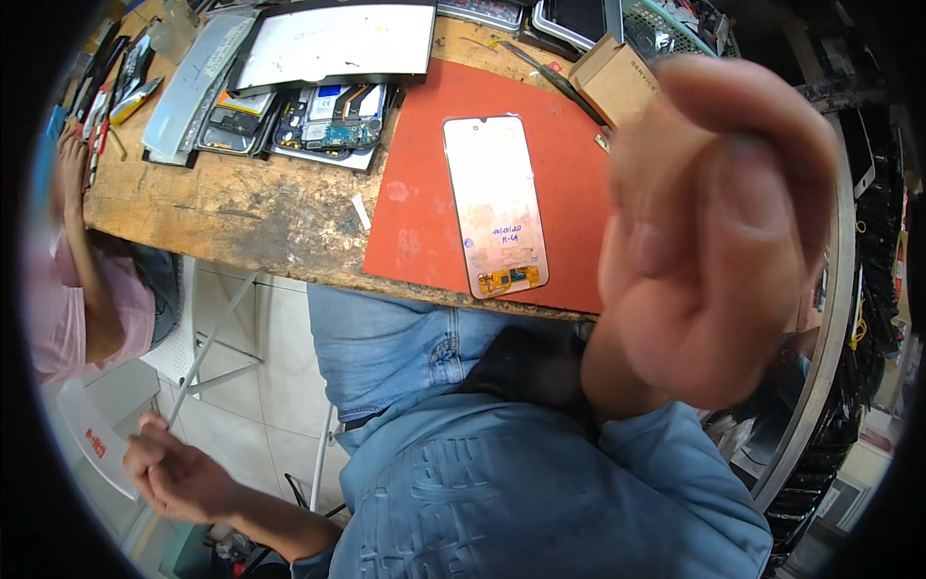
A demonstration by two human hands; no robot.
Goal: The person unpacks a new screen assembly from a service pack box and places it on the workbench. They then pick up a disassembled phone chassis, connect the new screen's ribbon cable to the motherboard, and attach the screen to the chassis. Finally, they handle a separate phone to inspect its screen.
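Note:
My right hand (723,232) is raised close to the camera, large and slightly blurred, over the right side of the bench. Its fingers and thumb are curled in, and nothing shows between them. Down at the left, beside my body and off the bench, my left hand (174,473) is loosely closed, with no object visible in it. A phone screen panel (494,193) lies flat on a red mat (410,212), touched by neither hand. Its pale back faces up, with blue handwriting and a yellow-orange flex cable at the near end.
Opened phones (333,121) and a large white-faced panel (333,43) are stacked at the back left of the wooden bench (241,207). A cardboard box (612,77) and a thin tool (569,89) lie at the back right. Another person's arm (92,280) rests at the left.

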